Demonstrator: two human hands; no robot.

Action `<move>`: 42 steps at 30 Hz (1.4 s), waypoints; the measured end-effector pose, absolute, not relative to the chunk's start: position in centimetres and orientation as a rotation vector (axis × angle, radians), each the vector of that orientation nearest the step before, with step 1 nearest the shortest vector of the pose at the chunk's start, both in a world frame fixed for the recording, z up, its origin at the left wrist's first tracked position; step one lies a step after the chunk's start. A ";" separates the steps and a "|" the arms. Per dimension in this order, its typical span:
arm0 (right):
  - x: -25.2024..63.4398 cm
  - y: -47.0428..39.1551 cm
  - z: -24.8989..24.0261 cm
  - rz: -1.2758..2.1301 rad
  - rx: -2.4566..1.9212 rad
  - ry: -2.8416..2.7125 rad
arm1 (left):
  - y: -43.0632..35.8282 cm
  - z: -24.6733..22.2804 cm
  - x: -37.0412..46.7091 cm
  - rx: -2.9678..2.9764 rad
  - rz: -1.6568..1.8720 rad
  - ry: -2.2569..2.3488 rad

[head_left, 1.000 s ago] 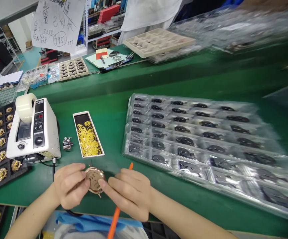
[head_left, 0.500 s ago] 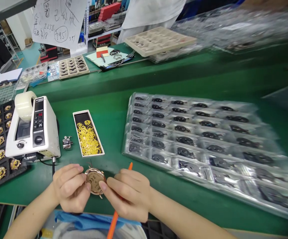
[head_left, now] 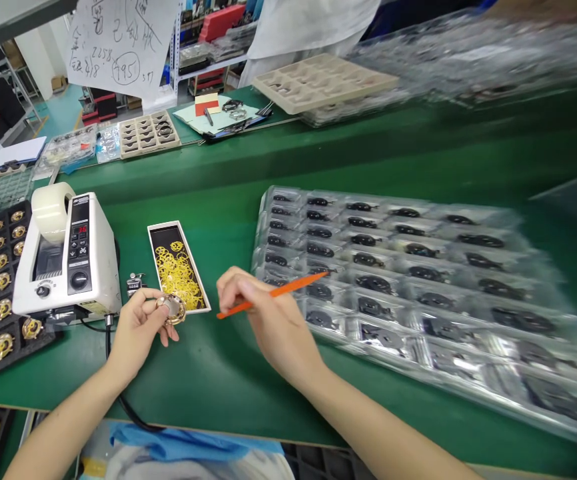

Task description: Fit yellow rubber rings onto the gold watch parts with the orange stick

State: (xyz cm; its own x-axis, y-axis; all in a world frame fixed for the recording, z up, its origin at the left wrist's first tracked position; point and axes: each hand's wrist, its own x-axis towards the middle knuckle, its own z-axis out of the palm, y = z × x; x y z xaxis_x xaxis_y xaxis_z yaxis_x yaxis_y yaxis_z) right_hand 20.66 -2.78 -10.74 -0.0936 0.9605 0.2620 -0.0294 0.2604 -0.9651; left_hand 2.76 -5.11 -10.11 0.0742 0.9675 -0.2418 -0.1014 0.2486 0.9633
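Note:
Between its thumb and fingers, my left hand holds a round gold watch case at the near edge of a white-rimmed box of yellow rings. My right hand grips an orange pointed stick, which slants up to the right. The stick's lower left end lies just right of the box, apart from the watch case. The stick's other end reaches over a clear tray of dark parts in compartments.
A white tape dispenser stands at the left, with a small metal counter beside it. Black trays of gold cases lie further left. A beige tray and clipboard are at the back.
Both hands have moved up and away from the body and have separated. My right hand has let go of the watch case, and the orange stick has swung to a flatter slant.

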 end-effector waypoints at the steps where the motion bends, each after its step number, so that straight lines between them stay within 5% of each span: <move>1: 21.0 -2.6 -10.7 1.106 -0.945 -1.345 | -5.0 -10.1 2.7 0.968 1.034 1.198; 5: 21.7 -2.4 -10.6 1.158 -1.056 -1.520 | -5.0 -9.9 2.7 0.980 1.053 1.250; 13: 21.1 -2.1 -12.0 -0.056 -1.186 -2.226 | -5.0 -10.3 2.6 1.051 1.158 1.387; 23: 20.3 -2.3 -11.7 -0.483 -1.092 -2.222 | -5.1 -11.1 2.4 1.135 1.072 1.424; 42: 21.5 -0.9 -11.9 -0.393 -0.859 -2.225 | -4.5 -9.9 1.7 1.095 0.859 1.306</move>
State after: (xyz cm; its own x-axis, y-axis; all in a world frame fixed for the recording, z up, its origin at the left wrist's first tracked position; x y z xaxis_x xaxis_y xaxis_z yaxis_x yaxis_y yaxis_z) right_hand 21.48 -0.94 -11.87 -0.5281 0.4643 0.7110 0.6798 0.7330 0.0262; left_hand 1.68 -4.49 -9.88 0.1074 0.9472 -0.3020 0.0980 0.2922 0.9513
